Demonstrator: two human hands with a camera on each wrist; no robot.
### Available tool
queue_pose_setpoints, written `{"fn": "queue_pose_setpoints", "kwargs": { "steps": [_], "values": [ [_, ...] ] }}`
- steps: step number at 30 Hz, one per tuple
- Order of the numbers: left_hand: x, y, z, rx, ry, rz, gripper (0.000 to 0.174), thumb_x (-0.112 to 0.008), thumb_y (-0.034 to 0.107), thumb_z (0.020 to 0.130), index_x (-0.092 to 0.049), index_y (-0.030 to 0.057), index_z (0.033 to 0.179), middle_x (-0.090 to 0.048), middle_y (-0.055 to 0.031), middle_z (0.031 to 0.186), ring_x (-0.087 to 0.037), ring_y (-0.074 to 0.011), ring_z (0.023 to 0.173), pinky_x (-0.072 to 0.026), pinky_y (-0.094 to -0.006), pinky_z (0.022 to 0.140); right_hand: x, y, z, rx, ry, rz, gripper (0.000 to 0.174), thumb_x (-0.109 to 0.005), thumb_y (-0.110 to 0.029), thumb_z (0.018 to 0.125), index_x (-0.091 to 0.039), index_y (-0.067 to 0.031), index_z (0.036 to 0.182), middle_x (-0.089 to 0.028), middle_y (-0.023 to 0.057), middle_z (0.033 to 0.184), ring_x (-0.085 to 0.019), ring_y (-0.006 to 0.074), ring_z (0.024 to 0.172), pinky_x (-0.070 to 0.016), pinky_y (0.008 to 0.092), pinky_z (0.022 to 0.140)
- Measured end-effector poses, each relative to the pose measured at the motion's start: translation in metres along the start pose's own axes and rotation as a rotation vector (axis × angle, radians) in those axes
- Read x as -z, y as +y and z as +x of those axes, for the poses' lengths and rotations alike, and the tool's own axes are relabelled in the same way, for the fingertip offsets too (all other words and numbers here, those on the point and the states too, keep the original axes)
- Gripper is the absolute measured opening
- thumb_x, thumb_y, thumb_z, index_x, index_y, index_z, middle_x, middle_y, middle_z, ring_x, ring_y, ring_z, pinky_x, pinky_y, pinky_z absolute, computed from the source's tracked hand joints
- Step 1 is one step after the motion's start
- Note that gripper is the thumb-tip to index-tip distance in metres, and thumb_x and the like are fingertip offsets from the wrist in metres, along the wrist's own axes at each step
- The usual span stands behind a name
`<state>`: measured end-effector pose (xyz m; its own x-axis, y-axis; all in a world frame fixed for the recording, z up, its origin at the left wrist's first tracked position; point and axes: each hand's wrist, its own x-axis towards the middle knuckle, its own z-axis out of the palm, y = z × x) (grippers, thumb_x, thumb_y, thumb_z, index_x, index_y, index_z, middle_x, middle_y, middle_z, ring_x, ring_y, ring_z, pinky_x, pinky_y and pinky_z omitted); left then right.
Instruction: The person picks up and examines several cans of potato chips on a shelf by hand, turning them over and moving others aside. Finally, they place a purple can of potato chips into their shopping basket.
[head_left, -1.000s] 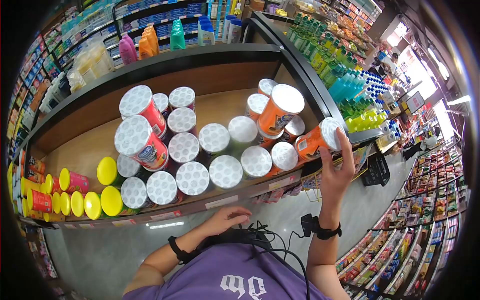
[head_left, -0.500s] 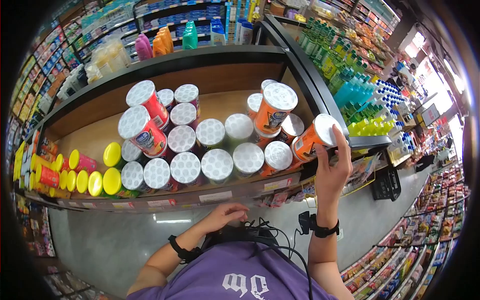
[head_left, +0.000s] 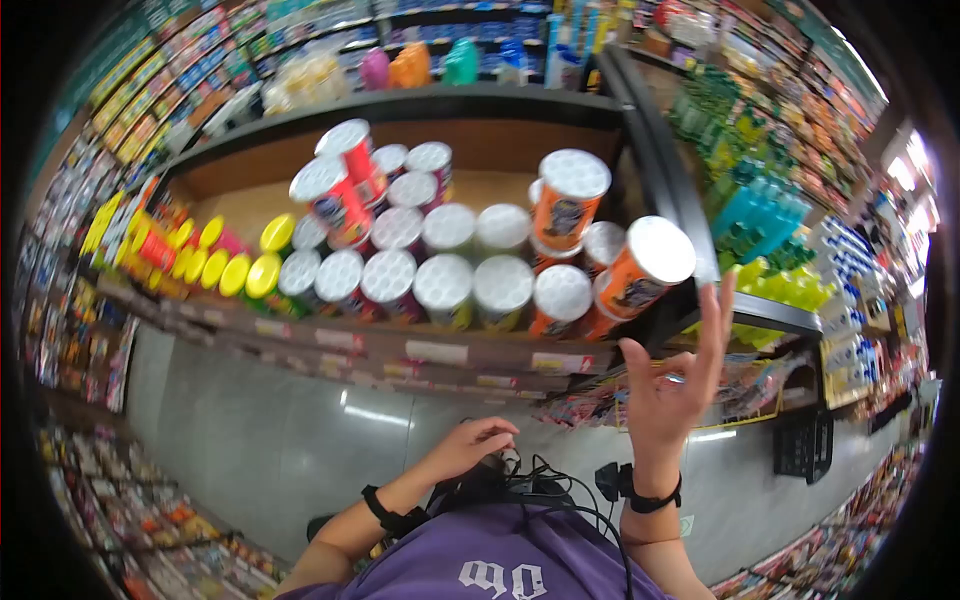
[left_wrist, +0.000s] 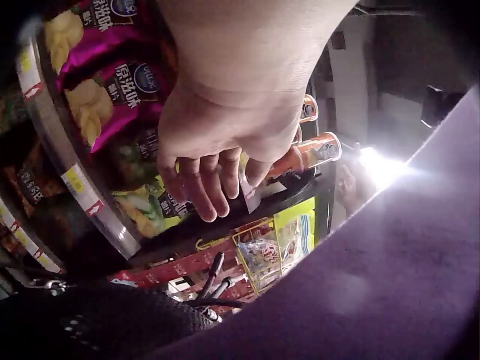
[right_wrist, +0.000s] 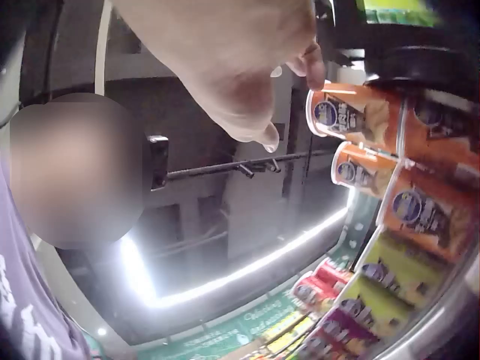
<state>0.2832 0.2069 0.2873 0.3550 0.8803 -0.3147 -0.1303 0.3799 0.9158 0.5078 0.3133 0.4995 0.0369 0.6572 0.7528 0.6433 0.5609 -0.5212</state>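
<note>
An orange chip canister [head_left: 628, 284] with a white lid stands on top of another at the front right corner of the shelf bin. My right hand [head_left: 672, 392] is just right of it, fingers stretched up and thumb apart, holding nothing. In the right wrist view, that hand [right_wrist: 244, 79] appears beside the orange canisters [right_wrist: 364, 118]. Low in front of my body, my left hand [head_left: 466, 448] hangs with loosely bent fingers and nothing in it. Chip bags [left_wrist: 124, 94] show behind the left hand [left_wrist: 225, 127] in its wrist view.
Rows of white-lidded canisters [head_left: 443, 285] fill the bin's front, with a second orange stack [head_left: 566, 215] and red canisters [head_left: 340, 205] piled higher. Yellow-lidded canisters [head_left: 234, 275] stand left. A dark rim [head_left: 660, 150] bounds the bin; a black basket [head_left: 803, 445] is at right.
My right hand has let go of the orange canister and drawn away to the right and down, its fingers straightening. The canister stays on its stack. The left hand remains low by the body.
</note>
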Motion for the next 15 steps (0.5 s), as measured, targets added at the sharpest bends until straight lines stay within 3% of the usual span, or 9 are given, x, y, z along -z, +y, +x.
{"fn": "queue_pose_setpoints", "kwargs": {
  "steps": [5,7,8,9,11,13,15],
  "values": [
    [-0.020,-0.025,-0.043,-0.070,0.132,0.063,0.028,-0.059,0.021,0.104,-0.063,0.0027,0.125,-0.069,-0.0048,0.110,-0.063,-0.0113,0.101,-0.0495,-0.0275,0.090,-0.004,-0.005,-0.039,0.045,-0.180,0.421,0.058,-0.071,-0.009,0.090,-0.049,0.0008,0.143,-0.043,0.0280,0.152,-0.057,0.0321,0.128,-0.0513,0.0229,0.063],
    [-0.023,-0.031,-0.070,-0.079,0.266,0.009,0.029,-0.059,0.021,0.103,-0.063,0.0036,0.125,-0.069,-0.0039,0.109,-0.062,-0.0104,0.102,-0.0485,-0.0276,0.091,-0.007,-0.007,-0.064,-0.059,-0.342,0.775,0.054,-0.069,-0.020,0.093,-0.054,-0.0004,0.140,-0.054,0.0295,0.141,-0.067,0.0290,0.111,-0.0476,0.0217,0.060],
    [-0.024,-0.037,-0.086,-0.081,0.322,0.006,0.029,-0.059,0.022,0.103,-0.063,0.0039,0.125,-0.069,-0.0039,0.109,-0.062,-0.0108,0.102,-0.0487,-0.0281,0.091,-0.003,-0.003,-0.079,-0.080,-0.446,0.878,0.054,-0.068,-0.028,0.094,-0.056,0.0012,0.137,-0.064,0.0293,0.126,-0.071,0.0291,0.096,-0.0468,0.0237,0.058],
    [-0.024,-0.043,-0.102,-0.082,0.379,0.008,0.028,-0.059,0.022,0.103,-0.063,0.0041,0.125,-0.069,-0.0039,0.109,-0.062,-0.0113,0.102,-0.0488,-0.0286,0.091,-0.002,-0.002,-0.087,-0.070,-0.565,0.941,0.053,-0.069,-0.032,0.095,-0.058,0.0017,0.135,-0.070,0.0275,0.110,-0.072,0.0296,0.082,-0.0508,0.0274,0.060],
    [-0.024,-0.053,-0.137,-0.103,0.540,-0.041,0.029,-0.059,0.023,0.103,-0.063,0.0048,0.125,-0.069,-0.0043,0.110,-0.062,-0.0126,0.101,-0.0494,-0.0300,0.092,-0.012,-0.019,-0.098,-0.094,-0.752,1.002,0.053,-0.071,-0.037,0.094,-0.063,0.0029,0.128,-0.072,0.0242,0.098,-0.071,0.0264,0.075,-0.0572,0.0334,0.067],
    [-0.026,-0.063,-0.175,-0.137,0.644,-0.022,0.031,-0.059,0.026,0.103,-0.062,0.0033,0.125,-0.069,-0.0047,0.109,-0.063,-0.0137,0.100,-0.0497,-0.0305,0.092,-0.025,-0.037,-0.110,-0.066,-0.919,0.896,0.053,-0.068,-0.046,0.095,-0.066,0.0001,0.122,-0.073,0.0154,0.095,-0.069,0.0183,0.072,-0.0459,0.0246,0.055],
    [-0.032,-0.092,-0.207,-0.198,0.765,-0.102,0.033,-0.059,0.027,0.104,-0.061,0.0013,0.124,-0.069,-0.0051,0.106,-0.063,-0.0138,0.099,-0.0499,-0.0306,0.092,-0.036,-0.053,-0.126,-0.044,-1.056,0.916,0.050,-0.068,-0.044,0.096,-0.067,0.0008,0.118,-0.073,0.0140,0.092,-0.067,0.0171,0.070,-0.0458,0.0249,0.055]
  ]
}}
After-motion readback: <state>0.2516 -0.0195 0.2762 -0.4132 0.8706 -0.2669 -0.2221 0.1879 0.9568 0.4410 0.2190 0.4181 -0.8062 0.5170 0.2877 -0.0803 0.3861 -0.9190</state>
